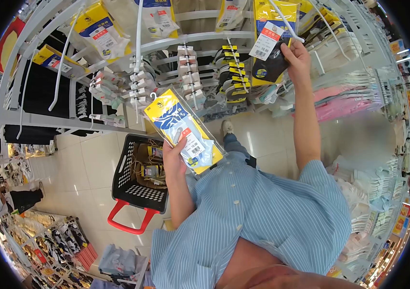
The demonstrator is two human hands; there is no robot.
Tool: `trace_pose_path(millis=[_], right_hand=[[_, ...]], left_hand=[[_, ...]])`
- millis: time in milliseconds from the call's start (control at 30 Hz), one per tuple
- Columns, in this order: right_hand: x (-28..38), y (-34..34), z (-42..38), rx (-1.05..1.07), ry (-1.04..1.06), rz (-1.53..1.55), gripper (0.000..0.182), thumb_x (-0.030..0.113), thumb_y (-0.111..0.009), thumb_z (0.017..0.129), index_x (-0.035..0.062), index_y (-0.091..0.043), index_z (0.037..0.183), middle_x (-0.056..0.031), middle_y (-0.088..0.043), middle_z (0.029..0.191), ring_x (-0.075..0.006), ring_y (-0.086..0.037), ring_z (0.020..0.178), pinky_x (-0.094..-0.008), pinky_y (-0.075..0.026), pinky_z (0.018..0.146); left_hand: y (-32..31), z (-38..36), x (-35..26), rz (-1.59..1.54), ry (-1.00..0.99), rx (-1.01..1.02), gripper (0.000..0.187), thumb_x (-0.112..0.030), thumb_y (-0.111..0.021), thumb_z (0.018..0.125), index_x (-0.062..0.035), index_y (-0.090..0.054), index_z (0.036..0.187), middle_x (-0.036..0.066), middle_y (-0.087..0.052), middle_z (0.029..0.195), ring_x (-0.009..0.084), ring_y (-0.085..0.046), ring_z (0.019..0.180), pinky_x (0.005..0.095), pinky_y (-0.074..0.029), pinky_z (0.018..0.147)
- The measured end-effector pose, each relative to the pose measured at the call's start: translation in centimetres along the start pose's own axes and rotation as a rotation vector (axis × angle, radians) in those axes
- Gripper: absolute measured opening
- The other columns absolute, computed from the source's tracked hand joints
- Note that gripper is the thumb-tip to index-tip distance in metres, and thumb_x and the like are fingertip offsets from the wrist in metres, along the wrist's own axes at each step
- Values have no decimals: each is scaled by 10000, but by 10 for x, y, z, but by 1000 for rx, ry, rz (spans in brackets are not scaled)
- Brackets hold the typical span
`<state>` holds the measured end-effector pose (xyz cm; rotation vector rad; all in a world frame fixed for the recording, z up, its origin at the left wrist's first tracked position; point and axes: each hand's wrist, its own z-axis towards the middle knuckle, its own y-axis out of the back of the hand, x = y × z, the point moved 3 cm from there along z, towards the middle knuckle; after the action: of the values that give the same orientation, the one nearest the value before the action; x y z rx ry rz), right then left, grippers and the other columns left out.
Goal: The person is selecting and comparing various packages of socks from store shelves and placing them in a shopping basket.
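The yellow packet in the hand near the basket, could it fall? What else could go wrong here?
Maybe. The left hand pinches the yellow packet only at its lower part, so the slippery wrapper could slide out and land in or beside the black basket. Up high, the right hand grips a dark sock pack at the white rack hook; tugging might knock neighbouring packs off. The basket also sits on the floor by the person's feet, an easy thing to trip on.
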<state>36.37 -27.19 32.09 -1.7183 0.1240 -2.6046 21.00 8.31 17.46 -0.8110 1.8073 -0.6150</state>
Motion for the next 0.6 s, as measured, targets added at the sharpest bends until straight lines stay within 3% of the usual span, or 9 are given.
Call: trace_pose_path(millis=[500, 600], right_hand=[[-15, -5, 17, -2, -45, 87, 321, 58, -612, 830, -40, -528, 1124, -88, -636, 992, -110, -595, 868, -222, -450, 748], [-15, -19, 30, -15, -108, 76, 301, 106, -607, 841, -7, -537, 1111, -57, -628, 1025, -90, -583, 905, -222, -425, 808]], left_hand=[[5, -5, -3, -29, -4, 4, 437, 85, -554, 796, 26, -428, 1209, 153, -561, 1148, 235, -602, 992, 352, -499, 852], [-1, -8, -8, -24, -15, 1, 439, 86, -552, 796, 28, -426, 1213, 156, -557, 1154, 240, -598, 999, 358, -495, 859]])
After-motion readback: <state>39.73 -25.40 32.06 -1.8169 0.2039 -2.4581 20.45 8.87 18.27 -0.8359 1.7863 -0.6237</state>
